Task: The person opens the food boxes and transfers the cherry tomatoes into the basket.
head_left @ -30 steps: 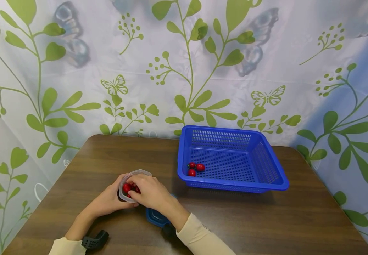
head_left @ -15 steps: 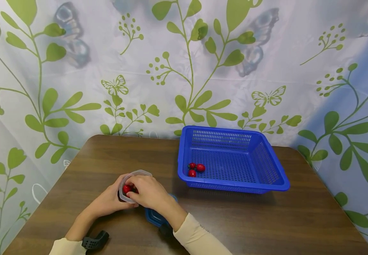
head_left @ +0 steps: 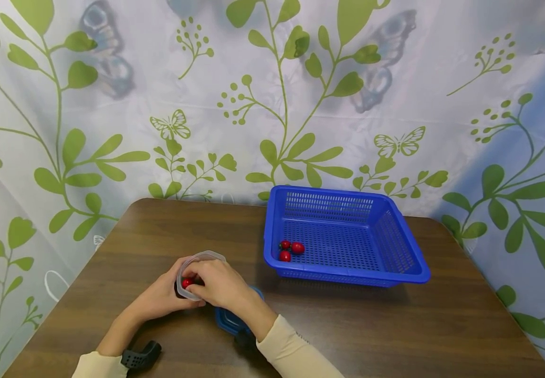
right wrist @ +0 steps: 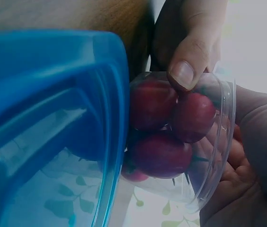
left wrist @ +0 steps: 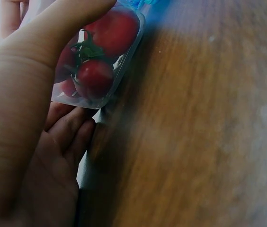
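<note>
My left hand (head_left: 166,293) is wrapped round a small clear plastic container (head_left: 208,255), its thumb on the near wall. Inside are several red cherry tomatoes (right wrist: 162,153) with green stems, seen through the wall in both wrist views. My right hand (head_left: 218,283) reaches over the rim with its fingers bent down into the container. Its fingertips are hidden, so I cannot tell whether they pinch a tomato. In the head view one red tomato (head_left: 187,282) shows beside the right fingers. Under the right forearm lies a blue plastic piece like a lid (head_left: 227,321), partly covered.
A large blue perforated basket (head_left: 348,272) stands at the back right of the brown wooden table (head_left: 348,325). Several cherry tomatoes (head_left: 297,248) lie in its left front corner. A leaf-patterned curtain (head_left: 197,94) hangs behind the table. A dark wrist strap (head_left: 141,355) sits at the left wrist.
The right fingers have shifted slightly inside the container, and less of the tomatoes shows there in the head view. The left hand, the container and the basket stay in place.
</note>
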Available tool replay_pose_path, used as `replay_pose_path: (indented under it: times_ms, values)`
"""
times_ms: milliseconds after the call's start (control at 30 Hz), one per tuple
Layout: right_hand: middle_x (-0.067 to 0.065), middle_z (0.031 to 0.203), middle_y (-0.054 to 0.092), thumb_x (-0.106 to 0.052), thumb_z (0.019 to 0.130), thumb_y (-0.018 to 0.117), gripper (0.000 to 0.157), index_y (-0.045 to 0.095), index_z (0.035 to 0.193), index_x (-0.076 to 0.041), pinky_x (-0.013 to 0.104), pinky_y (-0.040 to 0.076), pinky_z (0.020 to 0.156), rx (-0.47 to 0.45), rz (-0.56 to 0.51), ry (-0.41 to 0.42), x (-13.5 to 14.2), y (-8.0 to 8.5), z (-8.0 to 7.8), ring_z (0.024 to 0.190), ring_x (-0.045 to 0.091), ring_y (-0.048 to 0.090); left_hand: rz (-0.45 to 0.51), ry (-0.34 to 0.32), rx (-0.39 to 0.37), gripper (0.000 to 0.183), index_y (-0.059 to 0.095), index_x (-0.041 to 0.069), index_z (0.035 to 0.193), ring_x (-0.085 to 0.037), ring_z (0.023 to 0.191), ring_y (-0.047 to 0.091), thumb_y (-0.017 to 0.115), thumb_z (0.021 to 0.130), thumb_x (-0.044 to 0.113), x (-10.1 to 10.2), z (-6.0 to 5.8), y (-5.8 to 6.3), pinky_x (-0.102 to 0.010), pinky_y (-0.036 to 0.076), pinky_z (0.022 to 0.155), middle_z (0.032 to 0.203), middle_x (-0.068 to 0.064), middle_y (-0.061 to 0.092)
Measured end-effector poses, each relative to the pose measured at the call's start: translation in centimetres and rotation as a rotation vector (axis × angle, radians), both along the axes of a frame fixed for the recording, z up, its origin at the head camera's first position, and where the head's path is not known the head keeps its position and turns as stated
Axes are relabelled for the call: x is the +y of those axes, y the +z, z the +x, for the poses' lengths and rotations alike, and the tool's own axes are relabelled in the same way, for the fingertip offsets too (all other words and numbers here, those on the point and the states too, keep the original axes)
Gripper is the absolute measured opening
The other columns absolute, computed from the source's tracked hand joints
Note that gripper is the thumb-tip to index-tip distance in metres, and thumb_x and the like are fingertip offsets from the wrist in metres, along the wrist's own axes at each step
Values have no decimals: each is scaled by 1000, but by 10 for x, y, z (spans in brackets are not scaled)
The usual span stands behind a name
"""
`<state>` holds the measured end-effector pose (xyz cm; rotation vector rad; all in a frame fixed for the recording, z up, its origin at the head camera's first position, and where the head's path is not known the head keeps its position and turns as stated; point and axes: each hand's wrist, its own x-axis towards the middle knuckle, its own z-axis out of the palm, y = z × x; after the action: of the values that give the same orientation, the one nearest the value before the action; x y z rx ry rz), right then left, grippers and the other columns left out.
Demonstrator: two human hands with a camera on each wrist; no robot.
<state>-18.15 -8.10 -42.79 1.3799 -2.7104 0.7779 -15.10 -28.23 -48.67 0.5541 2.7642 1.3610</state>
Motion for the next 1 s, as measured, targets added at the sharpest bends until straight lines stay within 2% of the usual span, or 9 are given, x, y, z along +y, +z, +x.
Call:
replay_pose_path:
  times_ms: [300,667,1000]
  values:
    - [-13,102,74,-22,96,75,18,74,114,-18,8,48,81,-26,-33,4,3,-3,-1,89,-7,63,-6,12,-30,99,31,14,155,-10,112,64,90,79,39,1,1,-1,-25,52,95,135,-4,62]
    - [-12,107,73,-25,98,73,17,75,114,-20,11,49,86,22,28,13,3,-1,0,93,-3,63,-17,5,0,99,32,14,155,-7,113,63,90,79,39,0,1,0,-24,52,96,137,-2,61]
    - [-14,103,73,-25,98,72,14,75,112,-20,9,48,81,41,15,20,3,-2,-1,87,-5,62,-20,4,18,97,34,15,154,-6,111,62,90,79,39,2,2,1,-25,52,94,135,-3,63]
